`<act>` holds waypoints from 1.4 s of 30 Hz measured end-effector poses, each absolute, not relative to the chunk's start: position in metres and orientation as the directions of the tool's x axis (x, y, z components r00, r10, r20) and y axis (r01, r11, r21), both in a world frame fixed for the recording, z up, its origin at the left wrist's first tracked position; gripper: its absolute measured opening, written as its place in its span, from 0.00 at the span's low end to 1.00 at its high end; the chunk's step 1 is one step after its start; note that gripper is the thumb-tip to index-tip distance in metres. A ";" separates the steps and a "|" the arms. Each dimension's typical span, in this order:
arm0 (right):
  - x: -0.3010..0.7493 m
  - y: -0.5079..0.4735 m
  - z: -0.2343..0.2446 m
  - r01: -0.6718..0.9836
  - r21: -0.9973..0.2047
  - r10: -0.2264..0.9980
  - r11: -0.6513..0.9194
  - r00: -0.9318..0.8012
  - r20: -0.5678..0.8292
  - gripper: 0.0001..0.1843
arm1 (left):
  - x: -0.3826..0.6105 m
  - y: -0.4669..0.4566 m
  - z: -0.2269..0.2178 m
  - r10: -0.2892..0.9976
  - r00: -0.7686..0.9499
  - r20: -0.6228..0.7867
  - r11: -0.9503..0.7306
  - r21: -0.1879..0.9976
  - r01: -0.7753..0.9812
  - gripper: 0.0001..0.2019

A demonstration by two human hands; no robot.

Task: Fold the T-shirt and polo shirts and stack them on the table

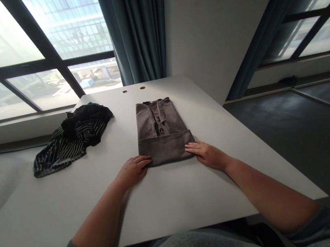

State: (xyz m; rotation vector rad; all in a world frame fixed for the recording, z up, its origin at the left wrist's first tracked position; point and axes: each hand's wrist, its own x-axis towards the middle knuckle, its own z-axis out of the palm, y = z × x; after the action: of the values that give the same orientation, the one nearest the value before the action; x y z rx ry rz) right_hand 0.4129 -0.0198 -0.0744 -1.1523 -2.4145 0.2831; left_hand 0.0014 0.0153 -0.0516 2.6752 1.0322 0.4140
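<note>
A grey-brown shirt lies folded in a long rectangle on the white table, its lower end turned up into a wide flat band. Dark lettering shows in the gap between the sides folded inward. My left hand rests at the near left corner of the band, fingers stretched flat over the cloth. At the near right corner, the fingers of my right hand lie flat and slightly apart on the fabric. Both thumbs sit by the shirt's near edge and are partly hidden.
A crumpled black garment with white stripes lies on the left side of the white table. Two round holes are near the table's far edge. Beyond it hang a blue curtain and windows. Dark floor borders the table's right edge.
</note>
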 end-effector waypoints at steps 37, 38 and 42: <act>0.436 -0.104 -0.068 0.612 -0.517 0.790 0.599 -0.558 0.254 0.24 | -0.029 -0.047 -0.037 0.811 0.567 0.143 -0.561 0.462 0.687 0.18; 0.441 -0.092 -0.072 0.630 -0.530 0.818 0.568 -0.505 0.275 0.23 | -0.031 -0.035 -0.043 0.852 0.491 0.183 -0.513 0.483 0.710 0.20; 0.461 -0.027 -0.090 0.781 -0.469 0.910 0.411 -0.324 0.258 0.27 | -0.036 0.025 -0.072 0.906 0.294 0.305 -0.404 0.417 0.814 0.22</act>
State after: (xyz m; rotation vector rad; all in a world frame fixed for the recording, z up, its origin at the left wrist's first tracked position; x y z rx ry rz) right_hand 0.4610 -0.0272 -0.0896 -1.4364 -2.1909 0.3570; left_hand -0.0363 0.0249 -0.0719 2.3747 1.5996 0.7489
